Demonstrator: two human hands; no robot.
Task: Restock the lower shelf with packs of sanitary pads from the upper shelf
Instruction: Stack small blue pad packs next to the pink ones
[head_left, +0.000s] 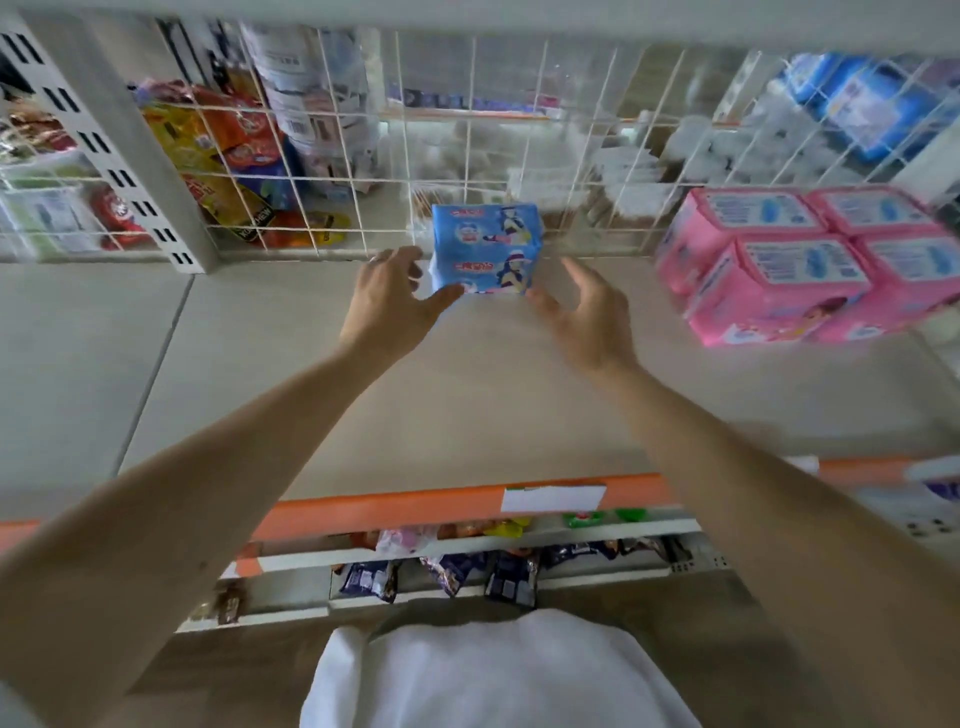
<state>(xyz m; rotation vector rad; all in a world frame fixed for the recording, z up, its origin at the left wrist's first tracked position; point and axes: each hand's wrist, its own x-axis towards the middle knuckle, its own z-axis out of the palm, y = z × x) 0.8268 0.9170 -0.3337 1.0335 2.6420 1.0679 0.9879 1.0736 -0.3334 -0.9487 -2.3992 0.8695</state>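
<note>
Blue packs (485, 249) on the shelf (467, 395), both hands reaching, fingers spread, nothing gripped.

Hidden or unclear: goods behind the wire grid (467, 156) are blurred; white bundles at 12 o'clock and snack bags (228, 156) at 10 o'clock can be made out, labels unreadable. The lower shelves at 6 o'clock show only edges of small packets. Contents: blue packs stand stacked against the grid at the back centre; pink packs (800, 260) lie at 2 o'clock, partly cut off at the frame's edge. Left hand (387, 301) is just beside the blue stack's left side, right hand (587, 312) at its right; whether either touches is uncertain.
</note>
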